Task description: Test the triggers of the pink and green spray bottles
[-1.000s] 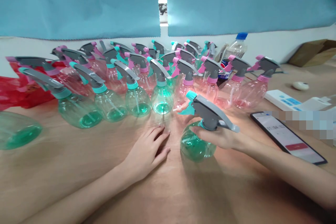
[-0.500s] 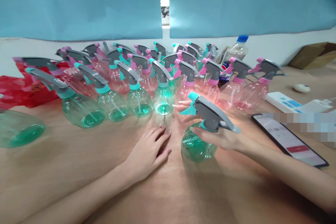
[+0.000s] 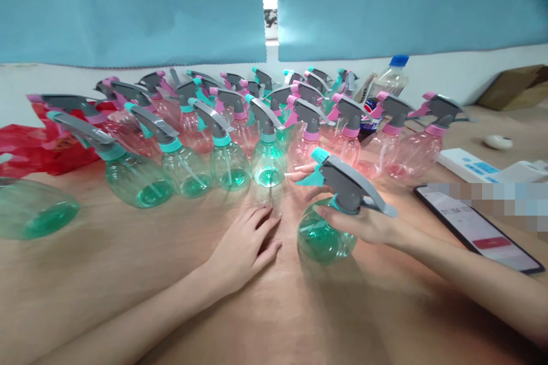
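My right hand (image 3: 372,225) is closed around the upper part of a clear green spray bottle (image 3: 325,239). The thumb crosses the front just below the collar, and the other fingers reach behind the bottle to the left, partly hidden by it. This bottle has a grey head with a turquoise nozzle and trigger pointing left. My left hand (image 3: 246,245) lies palm down on the table (image 3: 192,308), fingers spread and holding nothing. Just beyond its fingertips stands another green spray bottle (image 3: 268,165) with some green showing at its base.
Rows of green and pink spray bottles (image 3: 306,145) stand across the back. A red plastic bag (image 3: 64,148) is at left. On the right are a phone (image 3: 475,228), a white device (image 3: 471,164), a small white object (image 3: 497,142), a blue-capped bottle (image 3: 391,80) and a cardboard box (image 3: 511,88).
The whole scene has shifted slightly to the right in view. Both hands and the held spray bottle keep the same pose.
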Demonstrator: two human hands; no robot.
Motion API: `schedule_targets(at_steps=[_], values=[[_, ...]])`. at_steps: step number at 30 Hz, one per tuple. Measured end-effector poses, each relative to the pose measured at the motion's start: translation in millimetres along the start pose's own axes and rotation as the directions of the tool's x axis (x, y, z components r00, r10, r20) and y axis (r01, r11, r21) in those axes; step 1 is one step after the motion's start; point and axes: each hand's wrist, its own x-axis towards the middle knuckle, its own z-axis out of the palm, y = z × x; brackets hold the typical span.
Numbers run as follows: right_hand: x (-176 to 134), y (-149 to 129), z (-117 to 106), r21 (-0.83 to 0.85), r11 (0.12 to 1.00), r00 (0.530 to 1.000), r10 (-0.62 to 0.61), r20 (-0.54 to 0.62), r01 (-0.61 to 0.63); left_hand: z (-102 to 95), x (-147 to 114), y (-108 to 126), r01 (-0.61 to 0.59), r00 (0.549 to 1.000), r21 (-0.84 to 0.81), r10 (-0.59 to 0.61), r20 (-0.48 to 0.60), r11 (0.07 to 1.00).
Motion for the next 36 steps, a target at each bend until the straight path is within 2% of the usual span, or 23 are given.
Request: schedule_targets(at_steps=[8,25,30,36], values=[[3.1,-5.5,-2.9,-0.141,0.99,1.0,-0.009,0.007,0.009,-0.7,-0.2,-0.5,0.0,1.0,-0.005,0.0,-0.002,1.0],[4.2,-5.9,-2.5,-0.057,0.998,0.999,-0.011,0.032,0.013,-0.4,0.4,-0.1,-0.005,1.0,0.016,0.005,0.021,1.0],[7.2,-8.8,-2.0,-0.089,0.996,0.999,0.019,0.035,-0.016,-0.1,0.6,-0.2,-0.003,1.0,0.015,0.002,0.02,1.0],[7.3,-9.2,-4.5,-0.163,0.986,0.999,-0.025,0.045,0.032,0.1,-0.6,-1.3,-0.004,1.0,0.01,0.003,0.01,1.0]])
